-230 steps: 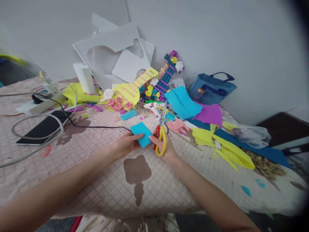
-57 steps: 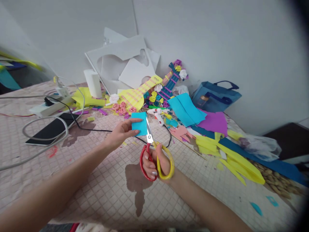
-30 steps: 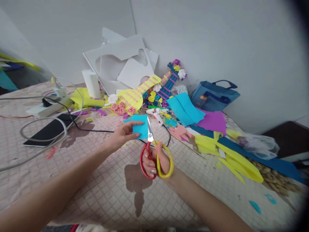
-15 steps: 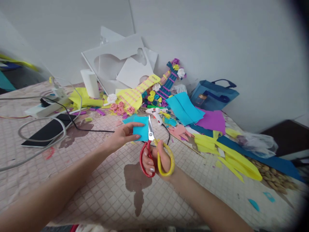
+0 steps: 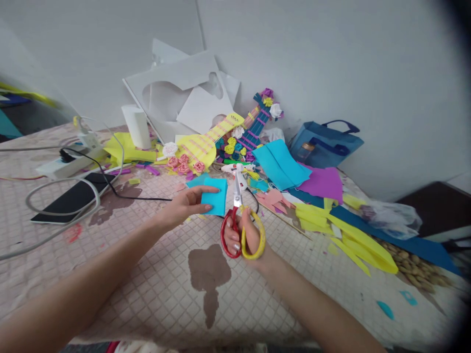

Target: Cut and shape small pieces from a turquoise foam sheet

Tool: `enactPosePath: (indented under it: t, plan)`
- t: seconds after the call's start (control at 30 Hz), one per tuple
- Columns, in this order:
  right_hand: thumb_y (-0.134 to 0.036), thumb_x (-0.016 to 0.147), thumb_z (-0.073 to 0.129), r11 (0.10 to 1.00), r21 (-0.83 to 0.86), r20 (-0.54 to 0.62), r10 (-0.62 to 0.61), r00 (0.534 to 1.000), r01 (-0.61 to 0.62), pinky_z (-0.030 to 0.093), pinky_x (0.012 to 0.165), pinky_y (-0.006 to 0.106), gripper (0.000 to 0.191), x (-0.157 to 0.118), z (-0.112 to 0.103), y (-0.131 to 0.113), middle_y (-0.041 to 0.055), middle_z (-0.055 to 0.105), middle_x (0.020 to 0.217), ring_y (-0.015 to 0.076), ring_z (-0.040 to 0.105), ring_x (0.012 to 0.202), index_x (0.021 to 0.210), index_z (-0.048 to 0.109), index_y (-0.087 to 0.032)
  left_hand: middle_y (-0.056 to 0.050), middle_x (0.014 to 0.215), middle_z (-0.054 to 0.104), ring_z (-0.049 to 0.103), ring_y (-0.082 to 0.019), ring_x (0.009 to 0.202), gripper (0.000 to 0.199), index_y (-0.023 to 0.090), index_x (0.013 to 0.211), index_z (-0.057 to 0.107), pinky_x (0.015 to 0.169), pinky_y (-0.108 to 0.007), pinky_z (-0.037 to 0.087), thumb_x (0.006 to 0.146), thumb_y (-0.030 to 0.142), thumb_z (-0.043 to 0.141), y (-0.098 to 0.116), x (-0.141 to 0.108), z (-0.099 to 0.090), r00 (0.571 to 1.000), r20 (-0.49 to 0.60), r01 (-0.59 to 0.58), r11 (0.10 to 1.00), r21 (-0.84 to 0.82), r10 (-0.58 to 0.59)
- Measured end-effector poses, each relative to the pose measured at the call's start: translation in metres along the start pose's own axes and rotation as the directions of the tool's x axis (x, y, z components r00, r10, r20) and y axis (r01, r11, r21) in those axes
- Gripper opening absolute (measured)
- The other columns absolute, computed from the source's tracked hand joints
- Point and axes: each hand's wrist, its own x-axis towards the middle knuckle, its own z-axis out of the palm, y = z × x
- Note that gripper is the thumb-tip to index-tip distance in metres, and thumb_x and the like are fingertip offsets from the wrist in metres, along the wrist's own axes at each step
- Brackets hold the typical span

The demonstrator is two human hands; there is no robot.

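Note:
My left hand [image 5: 191,202] pinches a small blue piece of paper [image 5: 217,197] by its left side, thumb in front. To its right, my right hand [image 5: 243,233] is closed through the handles of a pair of scissors [image 5: 238,196], one loop red and the other yellow. The blades point up and away from me, nearly together, and stand a little apart from the paper's right edge. Just behind the blades lies a white glue gun [image 5: 241,176], partly hidden by them.
A yellow paper guitar [image 5: 200,147] with pink flowers leans at the back beside a dark blue one [image 5: 255,130]. Blue sheets [image 5: 281,164], a purple sheet [image 5: 322,185] and yellow strips [image 5: 353,240] lie right. A black tablet-like slab [image 5: 73,198], cables and a power strip [image 5: 69,162] are left.
The scissors have moved right, away from the blue paper's edge, and their blades have come closer together. My left hand holds the paper in nearly the same place.

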Motion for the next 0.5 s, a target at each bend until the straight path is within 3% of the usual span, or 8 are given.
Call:
enactPosePath:
  t: [0.13, 0.23, 0.37, 0.5]
  plan:
    - [-0.067, 0.069, 0.064, 0.980, -0.083, -0.194, -0.193, 0.962, 0.180, 0.033, 0.038, 0.020, 0.050, 0.004, -0.004, -0.015, -0.0057, 0.054, 0.052, 0.0066, 0.040, 0.037, 0.072, 0.049, -0.019, -0.005, 0.101, 0.068, 0.064, -0.014, 0.081, 0.036, 0.021, 0.110, 0.064, 0.072, -0.025, 0.053, 0.075, 0.019, 0.072, 0.003, -0.002, -0.002, 0.996, 0.087, 0.036, 0.999, -0.013, -0.035]
    - [-0.059, 0.067, 0.070, 0.958, -0.167, -0.274, -0.271, 0.923, 0.232, 0.034, 0.040, 0.020, 0.045, 0.006, -0.009, -0.023, -0.0018, 0.063, 0.061, 0.0073, 0.046, 0.041, 0.073, 0.050, -0.019, -0.007, 0.102, 0.068, 0.065, -0.015, 0.081, 0.031, 0.021, 0.111, 0.065, 0.073, -0.027, 0.053, 0.079, 0.023, 0.068, 0.006, -0.005, 0.000, 0.971, 0.209, 0.110, 0.993, 0.039, -0.116]
    - [-0.046, 0.066, 0.076, 0.948, -0.236, -0.197, -0.262, 0.945, 0.214, 0.034, 0.040, 0.019, 0.038, 0.008, -0.016, -0.025, -0.0071, 0.052, 0.048, 0.0075, 0.046, 0.041, 0.069, 0.050, -0.019, -0.008, 0.099, 0.069, 0.065, -0.016, 0.080, 0.032, 0.021, 0.114, 0.064, 0.073, -0.028, 0.052, 0.082, 0.026, 0.064, 0.008, -0.008, 0.004, 0.926, 0.329, 0.154, 0.981, 0.121, -0.186]
    - [-0.028, 0.058, 0.082, 0.939, -0.258, -0.204, -0.285, 0.937, 0.229, 0.036, 0.041, 0.019, 0.037, 0.012, -0.021, -0.018, -0.0103, 0.050, 0.051, 0.0069, 0.046, 0.041, 0.072, 0.048, -0.020, -0.007, 0.090, 0.068, 0.062, -0.015, 0.073, 0.036, 0.020, 0.116, 0.064, 0.066, -0.026, 0.050, 0.081, 0.030, 0.065, 0.009, -0.006, 0.006, 0.935, 0.308, 0.127, 0.978, 0.168, -0.175]
